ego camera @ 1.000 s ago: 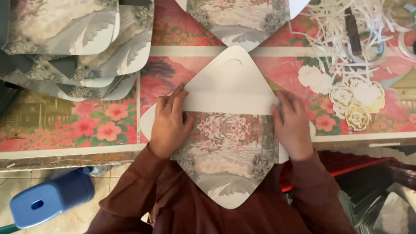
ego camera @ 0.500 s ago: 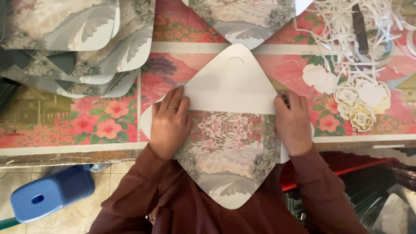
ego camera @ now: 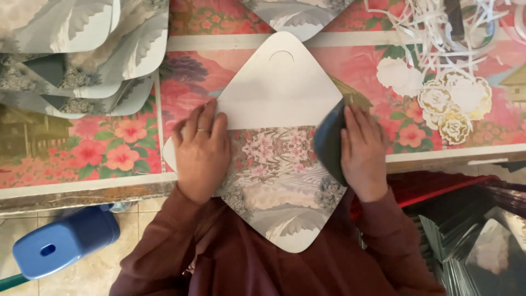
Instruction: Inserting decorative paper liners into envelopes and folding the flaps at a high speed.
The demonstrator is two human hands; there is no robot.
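The right side flap (ego camera: 329, 143) of the envelope blank (ego camera: 279, 164) now stands lifted and curls inward; a moment ago it lay flat. The right hand (ego camera: 361, 151) pushes it with open, straight fingers, pinching nothing. The left hand (ego camera: 201, 151) rests flat on the left flap, on the flowered tablecloth (ego camera: 109, 159).

A flowered pink tablecloth (ego camera: 109, 159) covers the table (worn edge), above beige floor tiles (ego camera: 93, 274).

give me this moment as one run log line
left hand: flat on envelope blank | right hand: folding right flap inward | surface: floral table
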